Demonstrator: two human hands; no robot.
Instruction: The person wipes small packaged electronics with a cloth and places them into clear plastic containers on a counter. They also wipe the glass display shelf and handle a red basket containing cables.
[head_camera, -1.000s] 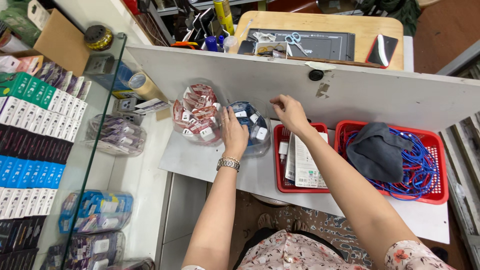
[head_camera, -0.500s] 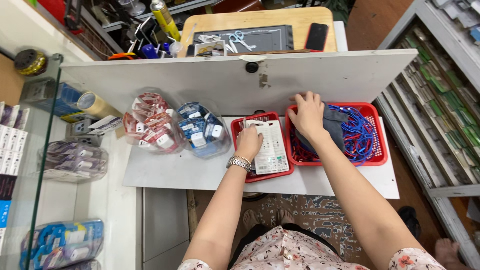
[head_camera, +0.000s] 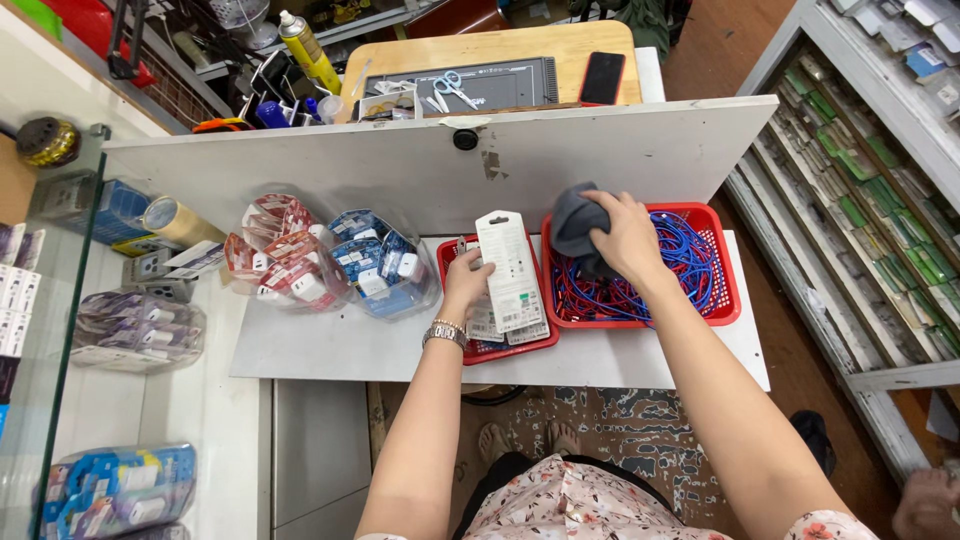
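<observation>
**Hands busy at two red baskets**

Hands are both closed on things. The left hand (head_camera: 466, 282) grips a flat white packet (head_camera: 508, 268) and holds it upright over the small red basket (head_camera: 497, 350), where more white packets lie. Just to the right of it, the right hand (head_camera: 628, 236) is curled around a grey cloth (head_camera: 577, 226), lifted off the blue and red cables (head_camera: 680, 262) in the big red basket (head_camera: 728, 310). Both things are picked up and neither is put down yet. Left of the left hand, clear bags of small chargers (head_camera: 330, 262) sit on the white surface (head_camera: 340, 350). Farther off, past the white board (head_camera: 400, 165), scissors (head_camera: 455, 88) and a black phone (head_camera: 603, 77) lie on a wooden table.
</observation>
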